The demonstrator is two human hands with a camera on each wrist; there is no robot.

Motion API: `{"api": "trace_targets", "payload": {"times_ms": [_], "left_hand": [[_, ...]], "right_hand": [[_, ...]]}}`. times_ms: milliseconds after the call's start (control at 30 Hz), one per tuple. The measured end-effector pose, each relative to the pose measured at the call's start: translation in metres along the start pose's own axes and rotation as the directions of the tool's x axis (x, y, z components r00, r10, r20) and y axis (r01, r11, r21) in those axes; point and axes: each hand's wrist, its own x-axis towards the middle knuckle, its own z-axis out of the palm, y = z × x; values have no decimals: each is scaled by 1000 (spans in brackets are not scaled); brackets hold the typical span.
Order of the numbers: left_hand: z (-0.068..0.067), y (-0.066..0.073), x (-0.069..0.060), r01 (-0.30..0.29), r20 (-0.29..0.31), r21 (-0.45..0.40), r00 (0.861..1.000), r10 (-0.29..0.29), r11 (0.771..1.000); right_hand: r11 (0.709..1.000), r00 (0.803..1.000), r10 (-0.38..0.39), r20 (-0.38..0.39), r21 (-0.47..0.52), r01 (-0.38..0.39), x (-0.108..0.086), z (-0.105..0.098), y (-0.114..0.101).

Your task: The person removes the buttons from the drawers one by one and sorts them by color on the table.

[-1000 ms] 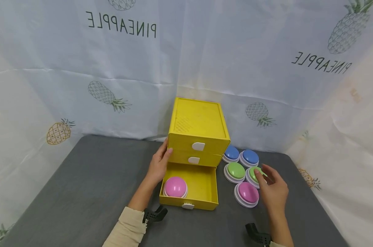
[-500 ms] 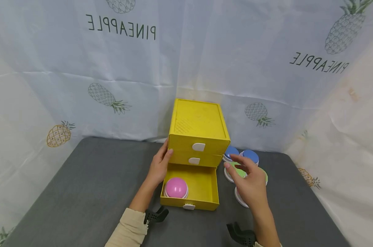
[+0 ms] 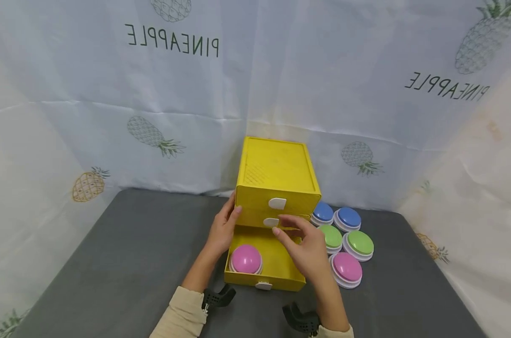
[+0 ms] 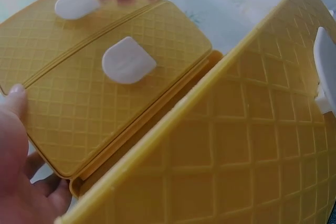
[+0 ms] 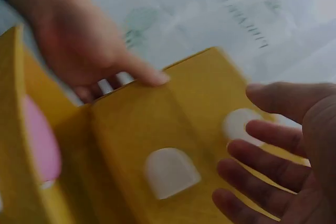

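My left hand (image 3: 222, 232) holds the left side of a yellow drawer cabinet (image 3: 281, 164), with its thumb (image 4: 17, 97) on the front edge and its fingers behind. The cabinet's bottom drawer (image 3: 282, 263) is pulled out. Inside it, toward the left, sits a pink dome button (image 3: 245, 258) on a white base. My right hand (image 3: 309, 249) hovers in front of the cabinet, above the drawer's right part, near the middle drawer's white handle (image 3: 270, 222). Its fingers are spread and relaxed around nothing. Whether it touches the handle is not clear; the right wrist view shows a gap.
Right of the cabinet stand several dome buttons on white bases: two blue ones, the right one (image 3: 349, 217) in full view, two green ones, the right one (image 3: 360, 243) in full view, and a pink one (image 3: 347, 266). A curtain (image 3: 188, 155) hangs behind the grey table (image 3: 124, 263).
My right hand has moved left from the green button, across the other buttons, to the front of the cabinet. My left hand keeps its hold on the cabinet's side.
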Motion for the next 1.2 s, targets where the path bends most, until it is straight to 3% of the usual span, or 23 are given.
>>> {"api": "trace_targets", "payload": {"times_ms": [300,433,767,1000,1200], "left_hand": [[2,1,-1,-13,-4,1,1000,13,1000],[2,0,0,-13,-6,-9,1000,13,1000],[2,-1,0,-13,-15,-13,1000,13,1000],[3,-1,0,-18,-14,-38,1000,18,999],[3,0,0,-16,-15,-38,1000,16,999]], "right_hand": [[998,984,65,168,-12,-64,-4,31,22],[994,966,111,234,-26,-108,-6,41,30],[991,894,128,429,-97,-95,-6,56,41],[978,800,155,580,-202,-44,-9,56,39],[982,779,164,605,-178,-69,-8,56,40]]}}
